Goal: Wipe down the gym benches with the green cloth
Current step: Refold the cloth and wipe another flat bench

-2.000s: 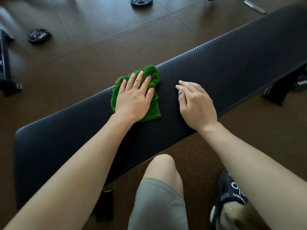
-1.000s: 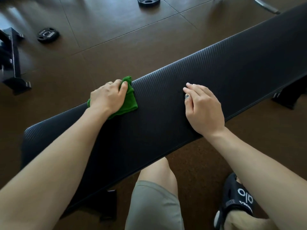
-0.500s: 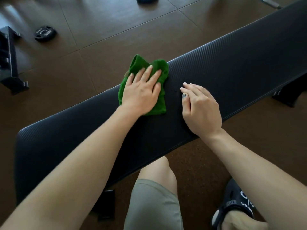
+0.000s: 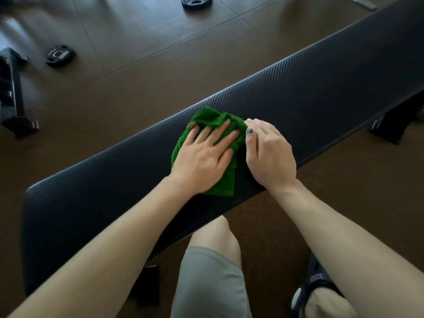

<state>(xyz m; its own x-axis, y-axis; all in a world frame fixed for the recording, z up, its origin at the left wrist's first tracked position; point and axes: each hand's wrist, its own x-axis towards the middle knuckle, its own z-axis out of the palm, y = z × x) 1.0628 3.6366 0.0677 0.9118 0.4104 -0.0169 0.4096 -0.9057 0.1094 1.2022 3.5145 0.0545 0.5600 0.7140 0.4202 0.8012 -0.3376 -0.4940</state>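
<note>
On the brown gym floor (image 4: 160, 72), you stand over the long black bench (image 4: 321, 88), which runs slantwise from lower left to upper right, its ribbed pad at easy reach for both arms. Midway along that pad lies the green cloth (image 4: 206, 120), bunched and spread from the far edge to the near one, likely so that 1 pass covers the full width. Your left hand (image 4: 204, 157) lies flat on top of it, 4 fingers (image 4: 220, 134) straight and slightly fanned, pressing the cloth to the pad rather than clutching it. Your right hand (image 4: 268, 154) rests just beside, knuckles bent, its curled fingertips (image 4: 250, 122) touching the cloth's right edge; whether they pinch it or merely steady you cannot be told. Beyond the bench, 2 weight plates (image 4: 60, 56) lie well apart on the floor.
</note>
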